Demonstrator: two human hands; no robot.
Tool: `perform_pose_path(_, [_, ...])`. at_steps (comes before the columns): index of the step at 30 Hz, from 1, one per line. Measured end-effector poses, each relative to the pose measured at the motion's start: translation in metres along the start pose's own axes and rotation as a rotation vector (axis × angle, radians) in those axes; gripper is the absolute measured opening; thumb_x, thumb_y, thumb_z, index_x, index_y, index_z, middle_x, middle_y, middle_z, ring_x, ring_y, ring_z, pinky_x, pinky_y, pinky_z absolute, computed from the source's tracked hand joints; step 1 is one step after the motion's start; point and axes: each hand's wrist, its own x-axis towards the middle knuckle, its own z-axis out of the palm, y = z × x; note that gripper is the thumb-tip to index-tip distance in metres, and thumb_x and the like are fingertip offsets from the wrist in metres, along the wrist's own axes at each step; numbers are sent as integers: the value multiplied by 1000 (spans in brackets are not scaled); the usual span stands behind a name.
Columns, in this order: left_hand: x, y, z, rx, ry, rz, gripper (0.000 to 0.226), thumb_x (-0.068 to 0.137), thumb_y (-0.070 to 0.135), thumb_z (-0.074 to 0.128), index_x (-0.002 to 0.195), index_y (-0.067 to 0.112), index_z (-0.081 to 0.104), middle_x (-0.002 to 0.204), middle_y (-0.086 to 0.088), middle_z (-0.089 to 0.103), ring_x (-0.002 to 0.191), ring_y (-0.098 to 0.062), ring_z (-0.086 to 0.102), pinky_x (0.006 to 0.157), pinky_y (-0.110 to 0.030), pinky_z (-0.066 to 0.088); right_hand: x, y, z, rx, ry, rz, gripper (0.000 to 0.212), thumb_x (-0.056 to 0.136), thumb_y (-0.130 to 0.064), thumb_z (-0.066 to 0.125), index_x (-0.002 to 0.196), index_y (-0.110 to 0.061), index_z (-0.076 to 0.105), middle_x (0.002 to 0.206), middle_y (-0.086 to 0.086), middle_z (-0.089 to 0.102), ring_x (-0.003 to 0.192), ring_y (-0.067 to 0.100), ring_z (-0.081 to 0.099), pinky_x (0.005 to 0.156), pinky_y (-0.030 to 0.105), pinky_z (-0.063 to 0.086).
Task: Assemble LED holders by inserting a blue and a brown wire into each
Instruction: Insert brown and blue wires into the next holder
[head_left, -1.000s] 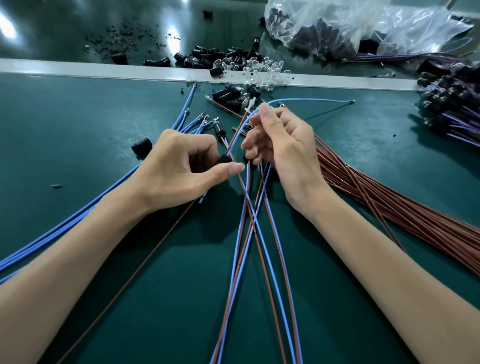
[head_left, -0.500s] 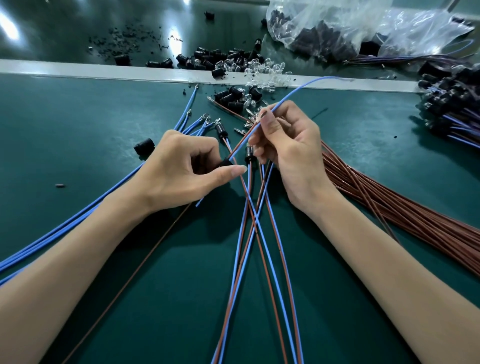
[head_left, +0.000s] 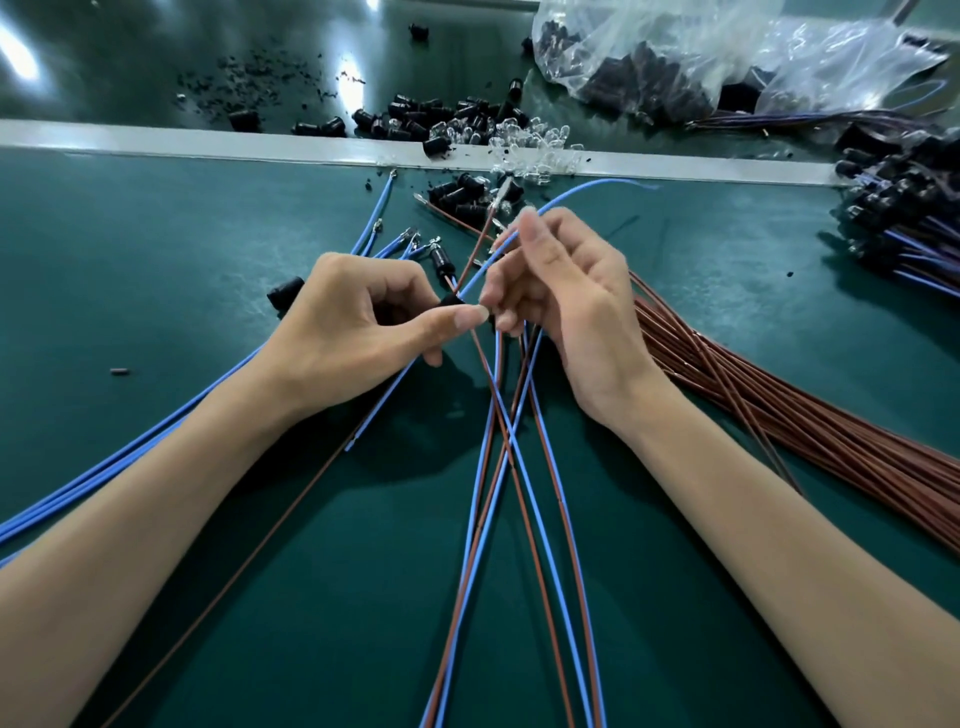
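Observation:
My left hand (head_left: 358, 322) pinches a small black LED holder (head_left: 451, 301) between thumb and fingers at the centre of the green mat. My right hand (head_left: 561, 291) touches it from the right and pinches a blue wire (head_left: 576, 193) that arcs up and away to the right; the wire's near end meets the holder, the joint hidden by fingertips. A brown wire (head_left: 480, 244) crosses just behind the holder. Finished blue and brown wire pairs (head_left: 514, 467) run from under my hands toward me.
A bundle of brown wires (head_left: 779, 405) lies at right, loose blue wires (head_left: 130, 452) at left. Black holders (head_left: 457, 195) and clear LEDs (head_left: 535, 150) sit by the white strip. Finished assemblies (head_left: 904, 208) are piled far right, plastic bags (head_left: 675, 57) behind. One stray holder (head_left: 284, 293) lies left.
My right hand lifted the blue wire off the mat and swung its far end upward, while moving left until its fingertips met my left thumb at the holder. My left hand barely moved.

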Motion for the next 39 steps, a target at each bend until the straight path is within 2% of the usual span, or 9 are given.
perform_pose_path(4, [0, 0, 0, 13, -15, 14, 39, 73, 44, 65, 61, 6, 62, 53, -1, 64, 46, -7, 49, 49, -18, 37, 1, 1, -1, -28, 61, -25, 16, 93, -20, 52, 78, -14, 51, 58, -4, 59, 49, 11, 50, 47, 19, 41])
perform_pose_path(9, [-1, 0, 0, 24, -20, 23, 38, 74, 42, 66, 61, 7, 61, 54, -2, 65, 48, -13, 52, 50, -30, 40, -2, 0, 2, -170, 0, -70, 12, 86, -15, 62, 75, -12, 63, 55, -6, 60, 47, 8, 50, 49, 18, 42])
perform_pose_path(13, [-1, 0, 0, 26, -5, 32, 38, 73, 43, 66, 60, 9, 61, 54, -3, 64, 48, -13, 49, 50, -27, 38, 0, 0, 2, 15, 35, -29, 11, 90, -20, 55, 83, -12, 60, 58, -4, 58, 52, 12, 51, 48, 18, 41])
perform_pose_path(16, [-1, -1, 0, 38, -10, 42, 40, 73, 43, 66, 59, 6, 61, 53, -3, 64, 47, -13, 51, 50, -29, 40, 2, -1, 0, 49, 90, -33, 13, 91, -18, 54, 79, -14, 54, 58, -2, 58, 50, 12, 49, 47, 19, 40])
perform_pose_path(20, [0, -3, -1, 66, -31, 61, 39, 73, 43, 68, 58, 7, 61, 51, 1, 62, 45, -5, 48, 47, -16, 38, 2, 1, 0, -49, 57, -50, 16, 92, -11, 56, 76, -12, 54, 55, -3, 58, 45, 8, 47, 46, 15, 39])
perform_pose_path(23, [0, -3, -1, 74, -35, 69, 40, 73, 43, 68, 58, 7, 61, 51, 2, 62, 44, -4, 48, 47, -14, 37, 1, 0, 0, -73, 52, -51, 17, 92, -7, 56, 76, -13, 54, 54, -4, 58, 44, 7, 48, 45, 15, 40])
perform_pose_path(25, [0, -3, -1, 76, -30, 74, 39, 73, 43, 68, 58, 8, 61, 51, 1, 62, 44, -6, 48, 47, -16, 38, 2, 0, 0, -97, 55, -55, 19, 94, -6, 54, 77, -14, 53, 54, -5, 58, 45, 7, 48, 46, 15, 41])
perform_pose_path(30, [2, -3, 0, 56, 7, 87, 37, 74, 41, 68, 62, 7, 61, 54, -4, 63, 50, -26, 55, 53, -35, 43, 2, 2, 4, -153, 99, -108, 20, 96, -10, 48, 78, -21, 49, 54, -6, 55, 45, 5, 48, 47, 15, 42])
perform_pose_path(39, [1, -5, 0, 72, -28, 110, 38, 72, 41, 70, 64, 4, 61, 53, 0, 62, 45, -5, 49, 48, -17, 39, -1, 2, 5, -268, -27, -83, 21, 88, -5, 62, 72, -18, 59, 56, -8, 57, 44, 5, 48, 47, 15, 41])
